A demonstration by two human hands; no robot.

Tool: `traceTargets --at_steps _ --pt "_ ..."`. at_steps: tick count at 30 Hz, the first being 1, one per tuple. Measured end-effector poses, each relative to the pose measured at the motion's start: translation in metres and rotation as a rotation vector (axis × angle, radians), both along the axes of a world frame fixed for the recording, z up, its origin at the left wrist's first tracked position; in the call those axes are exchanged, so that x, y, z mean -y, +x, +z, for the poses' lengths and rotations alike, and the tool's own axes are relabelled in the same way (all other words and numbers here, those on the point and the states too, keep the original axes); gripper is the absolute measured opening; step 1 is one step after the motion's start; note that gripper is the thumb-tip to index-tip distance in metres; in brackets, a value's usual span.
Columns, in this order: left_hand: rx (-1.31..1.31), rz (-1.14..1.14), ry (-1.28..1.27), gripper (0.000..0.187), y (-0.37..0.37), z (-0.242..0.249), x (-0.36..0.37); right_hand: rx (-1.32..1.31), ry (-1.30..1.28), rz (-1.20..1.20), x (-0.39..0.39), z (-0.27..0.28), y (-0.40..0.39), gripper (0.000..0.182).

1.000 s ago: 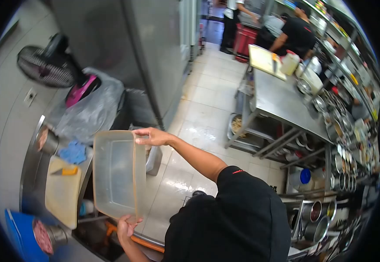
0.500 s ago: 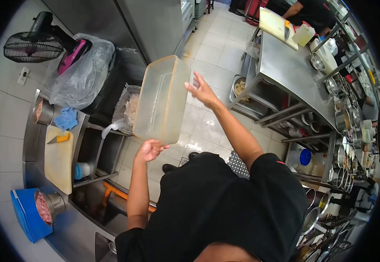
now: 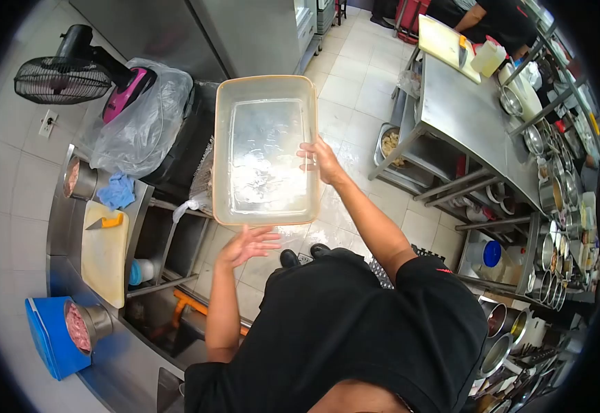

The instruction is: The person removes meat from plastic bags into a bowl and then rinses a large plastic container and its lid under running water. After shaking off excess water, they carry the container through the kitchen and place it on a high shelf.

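Observation:
A translucent plastic tub (image 3: 267, 124) with an orange-tinted rim hangs in front of me, its open top facing my camera. The inside looks wet and shiny, with nothing lying in it. My right hand (image 3: 325, 162) grips the tub's right wall, its fingers visible at the rim. My left hand (image 3: 248, 246) is just below the near rim, palm up with fingers spread. Behind the tub's left side, a plastic bag (image 3: 193, 205) is partly hidden.
On the left counter are a cutting board (image 3: 104, 265) with a yellow-handled knife (image 3: 106, 221), a blue cloth (image 3: 117, 191) and a pot of meat (image 3: 78, 327). A fan (image 3: 62, 77) stands beyond. The steel table (image 3: 469, 113) is at right; a person (image 3: 496, 24) works at the back.
The tub has turned from a side tilt to face me. My right hand, apart from it before, now grips its right wall; my left hand's fingers have opened below the rim.

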State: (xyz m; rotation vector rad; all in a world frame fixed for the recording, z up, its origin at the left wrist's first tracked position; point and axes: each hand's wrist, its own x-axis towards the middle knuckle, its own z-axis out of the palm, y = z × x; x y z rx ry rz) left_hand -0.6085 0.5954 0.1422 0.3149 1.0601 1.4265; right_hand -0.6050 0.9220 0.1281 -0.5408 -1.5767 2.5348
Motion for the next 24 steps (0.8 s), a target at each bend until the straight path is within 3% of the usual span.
traceTargets --at_steps 5,7,10,12,13,15,16,20,24 --pt "-0.09 0.291 0.113 0.094 -0.056 0.005 0.047 -0.008 -0.2 0.128 -0.026 -0.003 -0.004 0.057" --pt "-0.157 0.455 -0.099 0.096 -0.076 0.023 0.022 0.0 -0.208 0.163 -0.026 -0.006 -0.006 0.053" --pt "-0.151 0.473 -0.12 0.087 -0.095 0.029 -0.016 -0.023 -0.09 0.213 -0.019 -0.004 -0.009 0.059" --pt "-0.489 0.382 -0.129 0.076 -0.095 0.023 -0.037 -0.036 0.108 0.241 -0.017 -0.002 -0.009 0.073" --pt "-0.486 0.382 -0.128 0.076 -0.095 0.022 -0.038 -0.033 0.109 0.241 -0.02 0.0 -0.009 0.073" --pt "-0.134 0.465 -0.208 0.064 -0.095 0.017 -0.04 -0.031 -0.023 0.22 -0.026 0.001 -0.004 0.073" --pt "-0.031 0.476 -0.101 0.054 -0.097 0.004 -0.039 -0.027 -0.024 0.204 -0.026 0.001 -0.001 0.073" --pt "-0.058 0.598 -0.231 0.04 -0.097 -0.018 -0.05 0.035 -0.207 0.172 -0.034 -0.006 0.01 0.072" --pt "-0.154 0.624 -0.237 0.034 -0.086 0.024 -0.063 -0.048 -0.313 0.176 -0.04 -0.023 0.013 0.068"
